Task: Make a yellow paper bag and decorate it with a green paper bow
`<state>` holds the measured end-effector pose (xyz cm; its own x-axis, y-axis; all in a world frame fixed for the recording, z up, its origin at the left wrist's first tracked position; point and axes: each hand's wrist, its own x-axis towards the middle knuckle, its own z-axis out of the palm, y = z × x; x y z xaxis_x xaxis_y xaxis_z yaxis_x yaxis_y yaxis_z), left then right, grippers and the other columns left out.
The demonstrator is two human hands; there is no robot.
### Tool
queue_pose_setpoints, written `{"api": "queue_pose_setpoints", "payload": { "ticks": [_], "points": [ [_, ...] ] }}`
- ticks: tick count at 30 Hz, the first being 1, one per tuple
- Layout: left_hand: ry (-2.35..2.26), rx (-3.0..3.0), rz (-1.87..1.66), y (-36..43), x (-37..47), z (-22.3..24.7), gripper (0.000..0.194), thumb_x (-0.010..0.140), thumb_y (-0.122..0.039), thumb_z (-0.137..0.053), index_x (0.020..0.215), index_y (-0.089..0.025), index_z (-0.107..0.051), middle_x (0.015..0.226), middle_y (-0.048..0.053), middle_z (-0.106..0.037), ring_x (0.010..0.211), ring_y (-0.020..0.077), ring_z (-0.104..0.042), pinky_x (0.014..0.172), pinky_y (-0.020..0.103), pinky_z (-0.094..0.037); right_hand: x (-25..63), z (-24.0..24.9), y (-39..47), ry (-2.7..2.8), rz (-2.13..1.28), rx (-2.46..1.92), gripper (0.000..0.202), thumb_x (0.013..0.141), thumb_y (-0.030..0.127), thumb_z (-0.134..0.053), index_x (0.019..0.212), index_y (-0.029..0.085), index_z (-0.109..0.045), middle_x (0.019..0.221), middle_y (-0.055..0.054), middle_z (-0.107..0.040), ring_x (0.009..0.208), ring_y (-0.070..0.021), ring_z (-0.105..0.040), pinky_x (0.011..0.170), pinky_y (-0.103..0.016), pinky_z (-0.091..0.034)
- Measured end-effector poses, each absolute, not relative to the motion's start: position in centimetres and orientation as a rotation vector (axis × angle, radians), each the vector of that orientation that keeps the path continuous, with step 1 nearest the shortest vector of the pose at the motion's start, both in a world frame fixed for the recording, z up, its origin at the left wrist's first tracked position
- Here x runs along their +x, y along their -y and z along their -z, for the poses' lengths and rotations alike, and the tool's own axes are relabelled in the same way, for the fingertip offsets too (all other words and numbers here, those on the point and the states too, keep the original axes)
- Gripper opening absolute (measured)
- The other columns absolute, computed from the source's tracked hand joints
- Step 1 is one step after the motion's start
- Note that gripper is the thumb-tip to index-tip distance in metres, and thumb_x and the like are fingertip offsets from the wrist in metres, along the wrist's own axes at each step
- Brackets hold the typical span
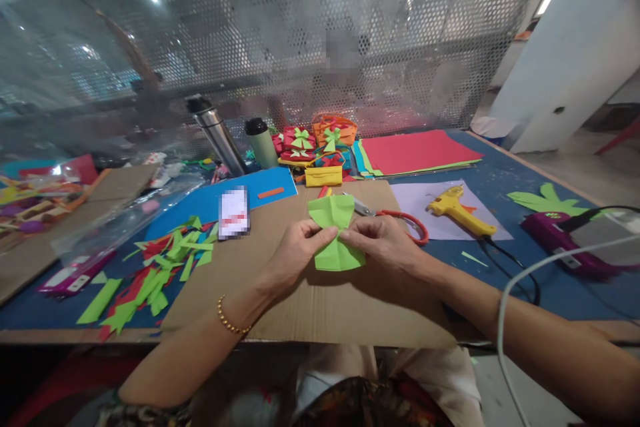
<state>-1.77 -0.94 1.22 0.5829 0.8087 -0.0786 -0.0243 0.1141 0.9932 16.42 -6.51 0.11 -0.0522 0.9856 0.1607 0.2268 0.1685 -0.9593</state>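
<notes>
A creased piece of bright green paper (341, 255) is held over the cardboard sheet, pinched narrow at its middle like a bow. My left hand (299, 248) grips it from the left, thumb on the pinched waist. From the right, my right hand (385, 240) pinches the same waist with thumb and fingers. Just behind the paper lies a pair of scissors with orange handles (420, 228), partly covered by my right hand. The brown cardboard (280, 310) spreads under both hands.
A yellow glue gun (463, 210) rests on pale paper at right, near a purple power strip (565, 247) and white cable (505, 320). Green and red scraps (160, 270) lie left. Small paper bags (324, 175), a steel flask (217, 135) and coloured sheets (420, 152) stand behind.
</notes>
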Motion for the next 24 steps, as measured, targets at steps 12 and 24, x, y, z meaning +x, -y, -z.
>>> {"api": "queue_pose_setpoints", "payload": {
  "ticks": [12,24],
  "points": [
    [-0.718,1.334,-0.685,0.5,-1.9,-1.8,0.036,0.065,-0.04,-0.092,0.085,-0.012,-0.08,0.082,0.008,-0.077,0.073,0.0178,-0.066,0.073,0.031,-0.053,16.6,-0.5,6.8,1.55,-0.909,-1.282,0.051,0.086,0.061,-0.065,0.057,0.021,-0.051,0.059,0.003,-0.046,0.057,-0.011,-0.04,0.053,-0.027,-0.03],
    [-0.712,1.465,-0.638,-0.6,-2.2,-2.2,0.032,0.069,-0.042,-0.085,0.079,-0.013,-0.076,0.072,0.003,-0.066,0.061,0.0115,-0.051,0.057,0.026,-0.038,16.8,-0.2,6.5,1.58,-0.917,-1.261,0.052,0.087,0.064,-0.065,0.061,0.02,-0.054,0.061,0.003,-0.047,0.058,-0.0106,-0.041,0.053,-0.026,-0.031]
  ]
}}
